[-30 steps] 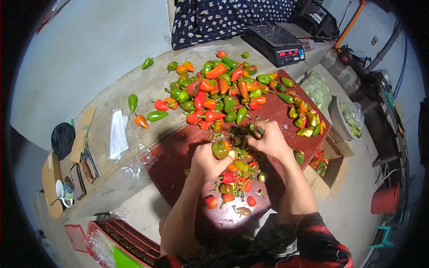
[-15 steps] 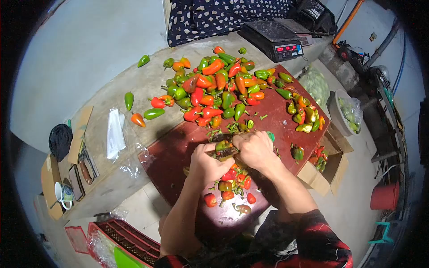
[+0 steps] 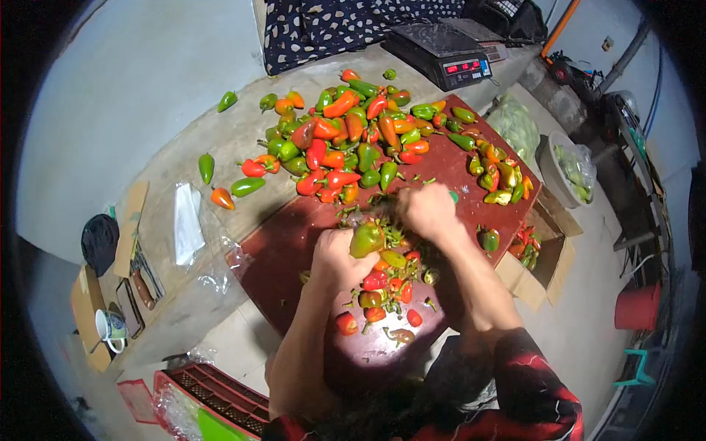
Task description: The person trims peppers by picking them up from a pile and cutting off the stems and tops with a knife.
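Observation:
My left hand [image 3: 337,259] is closed around a green bell pepper [image 3: 367,240] above the near part of the red tabletop [image 3: 276,242]. Up and to the right, my right hand [image 3: 428,211] is in a fist, smeared by motion, gripping a knife whose green handle end [image 3: 454,196] sticks out; its blade is too blurred to make out. Below the hands lie cut red pepper pieces [image 3: 374,280], green bits and stems. Beyond them spreads a large heap of whole red, orange and green peppers [image 3: 340,140].
A smaller group of peppers [image 3: 503,175] sits at the table's right. Beside that edge stand an open cardboard box [image 3: 555,268] with peppers inside and a white tub [image 3: 550,173]. A digital scale [image 3: 448,66] is at the back. At left are a mug [image 3: 110,328] and plastic bags [image 3: 187,224].
My right hand has moved up and away from the left, taking the knife off the pepper. The left hand has turned the green pepper up into view.

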Available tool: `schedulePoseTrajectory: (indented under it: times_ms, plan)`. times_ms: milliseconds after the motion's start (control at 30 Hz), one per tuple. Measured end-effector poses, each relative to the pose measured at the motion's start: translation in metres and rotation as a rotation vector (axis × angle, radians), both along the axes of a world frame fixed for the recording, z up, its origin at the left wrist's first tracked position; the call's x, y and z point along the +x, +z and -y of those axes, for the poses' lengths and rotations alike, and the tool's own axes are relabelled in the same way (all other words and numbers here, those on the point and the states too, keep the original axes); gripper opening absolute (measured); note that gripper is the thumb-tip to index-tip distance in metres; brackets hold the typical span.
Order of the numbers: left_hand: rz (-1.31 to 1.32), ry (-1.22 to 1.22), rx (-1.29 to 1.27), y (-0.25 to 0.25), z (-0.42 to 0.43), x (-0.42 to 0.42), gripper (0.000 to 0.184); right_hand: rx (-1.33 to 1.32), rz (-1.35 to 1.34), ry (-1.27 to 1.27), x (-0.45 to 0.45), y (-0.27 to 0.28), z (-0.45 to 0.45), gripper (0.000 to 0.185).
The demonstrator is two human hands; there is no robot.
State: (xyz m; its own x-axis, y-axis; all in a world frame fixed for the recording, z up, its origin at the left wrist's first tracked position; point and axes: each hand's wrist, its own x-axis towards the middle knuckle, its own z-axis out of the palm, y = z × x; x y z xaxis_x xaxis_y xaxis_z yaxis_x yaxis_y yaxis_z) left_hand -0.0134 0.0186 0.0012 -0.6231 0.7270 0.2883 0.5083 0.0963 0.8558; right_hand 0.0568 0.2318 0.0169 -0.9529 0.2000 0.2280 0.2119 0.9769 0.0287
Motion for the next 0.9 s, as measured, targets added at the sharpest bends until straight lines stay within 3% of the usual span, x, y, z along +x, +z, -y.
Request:
schedulePoseTrajectory:
  times_ms: [67, 133, 167, 300, 433, 533, 767, 867, 900]
  plan:
    - [-0.035, 0.016, 0.085, -0.002, -0.001, -0.003, 0.016, -0.073, -0.168, -0.02, 0.004, 0.009, -0.019, 0.012]
    - [0.215, -0.059, 0.117, 0.011, 0.002, 0.004, 0.015, -0.118, -0.206, 0.0, 0.009, 0.017, -0.015, 0.01]
    - [0.05, 0.003, 0.13, -0.001, -0.001, 0.002, 0.015, -0.185, -0.244, 0.006, 0.014, 0.017, -0.01, 0.01]
    - [0.196, -0.043, 0.172, 0.005, 0.003, 0.004, 0.015, -0.232, -0.255, 0.107, 0.014, 0.021, 0.007, 0.011]
    - [0.088, -0.051, 0.245, 0.005, 0.002, 0.0, 0.017, -0.261, -0.244, 0.35, 0.015, 0.036, 0.032, 0.016]
    - [-0.02, -0.049, 0.264, 0.014, 0.0, 0.001, 0.017, -0.226, -0.21, 0.377, 0.019, 0.045, 0.048, 0.016]
    - [-0.098, -0.155, 0.273, 0.019, -0.002, 0.001, 0.018, -0.168, -0.186, 0.361, 0.022, 0.048, 0.047, 0.01]
    - [-0.158, -0.152, 0.224, 0.019, 0.001, 0.005, 0.018, -0.084, -0.056, 0.026, 0.005, 0.005, 0.001, 0.01]
    - [-0.11, -0.142, 0.254, 0.029, 0.002, 0.009, 0.017, -0.128, -0.125, 0.02, 0.009, 0.01, -0.009, 0.011]
